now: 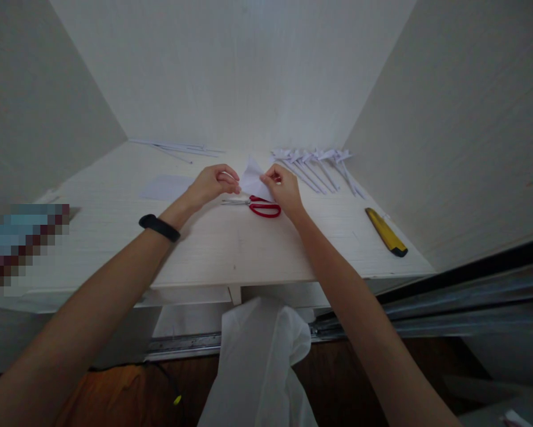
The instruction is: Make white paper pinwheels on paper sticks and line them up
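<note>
I hold the folded paper (252, 178) pinched between left grip (213, 182) and right grip (283, 188), just above the red scissors (260, 206). Right of the scissors: paper rolls (320, 166), yellow knife (386, 231). Left: flat sheet (166, 187) on the bench (231, 243).

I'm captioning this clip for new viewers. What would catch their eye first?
Both hands meet at mid-table: the left hand and right hand pinch a folded white paper piece between them. Just under it lie red-handled scissors. A row of finished paper pieces lies at the back right, and a yellow utility knife near the right edge.

White table (115, 225); scissors (260, 206); yellow cutter (386, 232); paper sheet (166, 187)
</note>
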A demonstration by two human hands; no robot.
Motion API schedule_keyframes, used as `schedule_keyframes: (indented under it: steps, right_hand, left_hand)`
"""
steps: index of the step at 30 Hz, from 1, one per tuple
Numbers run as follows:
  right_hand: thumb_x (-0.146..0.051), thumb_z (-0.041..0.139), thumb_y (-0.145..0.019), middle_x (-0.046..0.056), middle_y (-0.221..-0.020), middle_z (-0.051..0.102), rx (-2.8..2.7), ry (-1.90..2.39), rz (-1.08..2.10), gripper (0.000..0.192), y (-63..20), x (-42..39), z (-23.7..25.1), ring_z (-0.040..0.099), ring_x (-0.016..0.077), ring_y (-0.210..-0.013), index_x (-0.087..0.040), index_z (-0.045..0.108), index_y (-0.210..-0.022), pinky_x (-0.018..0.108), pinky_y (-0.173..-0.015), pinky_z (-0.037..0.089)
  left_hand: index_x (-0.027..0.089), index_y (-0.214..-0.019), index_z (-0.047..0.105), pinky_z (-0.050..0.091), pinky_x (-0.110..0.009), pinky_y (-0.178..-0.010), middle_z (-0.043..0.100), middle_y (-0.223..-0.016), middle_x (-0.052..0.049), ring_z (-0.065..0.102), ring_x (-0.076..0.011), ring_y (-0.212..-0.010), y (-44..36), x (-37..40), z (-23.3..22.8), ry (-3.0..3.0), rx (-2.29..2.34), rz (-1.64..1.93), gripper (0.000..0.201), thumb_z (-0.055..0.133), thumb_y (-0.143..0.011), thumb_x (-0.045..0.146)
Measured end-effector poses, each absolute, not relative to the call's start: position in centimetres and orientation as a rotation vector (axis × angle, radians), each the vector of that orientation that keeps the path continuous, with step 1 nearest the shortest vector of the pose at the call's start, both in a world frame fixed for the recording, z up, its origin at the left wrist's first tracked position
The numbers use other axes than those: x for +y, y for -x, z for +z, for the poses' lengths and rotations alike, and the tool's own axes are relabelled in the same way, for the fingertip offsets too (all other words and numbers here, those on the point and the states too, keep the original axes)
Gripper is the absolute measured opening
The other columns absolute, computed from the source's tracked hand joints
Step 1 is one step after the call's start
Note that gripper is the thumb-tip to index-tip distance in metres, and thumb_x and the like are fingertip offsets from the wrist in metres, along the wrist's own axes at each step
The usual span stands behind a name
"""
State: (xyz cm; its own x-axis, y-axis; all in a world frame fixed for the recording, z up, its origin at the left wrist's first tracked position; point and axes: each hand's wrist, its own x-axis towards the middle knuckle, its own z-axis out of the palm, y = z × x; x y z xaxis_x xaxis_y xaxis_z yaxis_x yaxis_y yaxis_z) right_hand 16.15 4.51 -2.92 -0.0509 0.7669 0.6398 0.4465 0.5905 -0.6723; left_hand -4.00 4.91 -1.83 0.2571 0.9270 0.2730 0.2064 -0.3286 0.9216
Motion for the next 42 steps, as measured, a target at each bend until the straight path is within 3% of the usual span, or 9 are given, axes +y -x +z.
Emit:
schedule_keyframes:
  steps: [6, 11, 18, 26, 37, 42]
  right_hand:
    - [-0.035, 0.060, -0.082, -0.006, -0.054, 0.042, -1.644, 1.048, 0.668, 0.029, -16.3, 4.9, -3.2, 0.041, 0.0111, -0.053, -0.021, 0.048, -0.060, 0.025, -0.052, 0.031]
    - [-0.048, 0.059, -0.081, -0.005, -0.056, 0.044, -1.648, 1.021, 0.630, 0.035, -16.3, 4.9, -3.3, 0.040, 0.0108, -0.055, -0.020, 0.051, -0.062, 0.026, -0.053, 0.030]
    - [-0.037, 0.062, -0.079, -0.006, -0.053, 0.039, -1.583, 0.982, 0.641, 0.034, -16.2, 4.9, -3.4, 0.035, 0.0096, -0.054, -0.020, 0.044, -0.056, 0.025, -0.053, 0.026]
    - [-0.033, 0.065, -0.076, -0.005, -0.056, 0.043, -1.530, 0.994, 0.705, 0.023, -16.0, 5.1, -3.1, 0.040, 0.0102, -0.056, -0.018, 0.056, -0.062, 0.026, -0.056, 0.031]
    - [-0.028, 0.064, -0.077, -0.006, -0.056, 0.041, -1.459, 1.004, 0.625, 0.026, -15.7, 5.0, -3.1, 0.038, 0.0089, -0.055, -0.019, 0.049, -0.058, 0.024, -0.055, 0.030]
    - [-0.032, 0.063, -0.081, -0.006, -0.054, 0.036, -1.457, 1.001, 0.779, 0.034, -15.7, 4.7, -2.6, 0.034, 0.0078, -0.051, -0.019, 0.047, -0.055, 0.024, -0.051, 0.026]
  left_hand:
    - [0.017, -0.073, 0.064, 0.051, -0.029, -0.063, 0.071, -0.064, -0.002, 0.068, -0.0181, -0.062, 4.0, 4.7, -1.8, -1.729, 1.045, 1.081, 0.020, 0.074, -0.058, 0.010]
    - [0.018, -0.075, 0.063, 0.049, -0.026, -0.059, 0.071, -0.064, -0.001, 0.067, -0.0172, -0.063, 4.0, 4.6, -1.9, -1.727, 0.993, 0.979, 0.020, 0.073, -0.059, 0.011]
    - [0.016, -0.078, 0.062, 0.049, -0.025, -0.062, 0.071, -0.066, 0.000, 0.067, -0.0157, -0.064, 3.9, 4.2, -1.4, -1.723, 1.020, 0.938, 0.021, 0.072, -0.060, 0.012]
    - [0.017, -0.077, 0.061, 0.048, -0.025, -0.060, 0.071, -0.066, -0.001, 0.067, -0.0160, -0.064, 3.7, 4.0, -1.5, -1.735, 1.026, 0.907, 0.021, 0.072, -0.059, 0.012]
    - [0.016, -0.080, 0.062, 0.049, -0.025, -0.063, 0.071, -0.067, 0.000, 0.067, -0.0148, -0.064, 3.7, 3.9, -1.2, -1.705, 0.987, 0.927, 0.023, 0.074, -0.060, 0.014]
    - [0.017, -0.082, 0.062, 0.049, -0.025, -0.062, 0.071, -0.067, 0.001, 0.066, -0.0140, -0.062, 3.8, 3.9, -1.1, -1.650, 0.947, 0.881, 0.028, 0.076, -0.059, 0.012]
